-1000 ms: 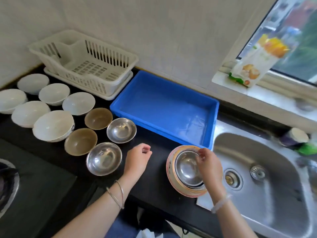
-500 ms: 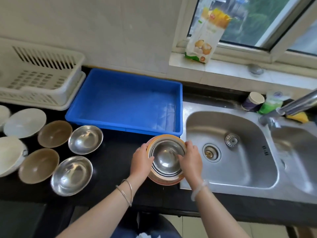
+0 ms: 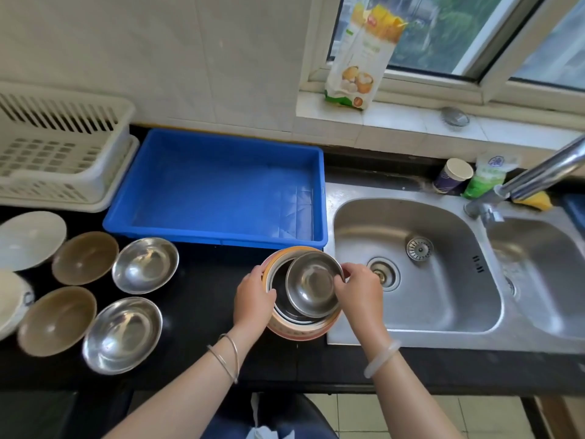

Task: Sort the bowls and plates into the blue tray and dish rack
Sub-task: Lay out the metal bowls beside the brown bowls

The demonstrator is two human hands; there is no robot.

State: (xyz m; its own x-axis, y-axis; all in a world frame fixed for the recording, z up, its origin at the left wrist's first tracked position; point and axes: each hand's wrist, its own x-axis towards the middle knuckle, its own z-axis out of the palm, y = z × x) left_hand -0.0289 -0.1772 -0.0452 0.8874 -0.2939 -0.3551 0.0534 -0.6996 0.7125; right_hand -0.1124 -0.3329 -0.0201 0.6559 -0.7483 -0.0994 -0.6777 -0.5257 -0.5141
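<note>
Both bare arms reach forward, side by side. The left hand (image 3: 254, 294) curls its fingers (image 3: 261, 277) over the left edge of a stack of dishes (image 3: 294, 332). The right hand (image 3: 359, 291) pinches the rim of the top metal bowl (image 3: 311, 286).

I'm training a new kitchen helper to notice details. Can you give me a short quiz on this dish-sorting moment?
1. True or false: the blue tray holds no dishes yet.
2. The right hand grips: A. a brown bowl B. the top steel bowl C. the faucet.
3. How many loose steel bowls sit on the counter left of the stack?

Key: 1 true; 2 B; 3 two.
</note>
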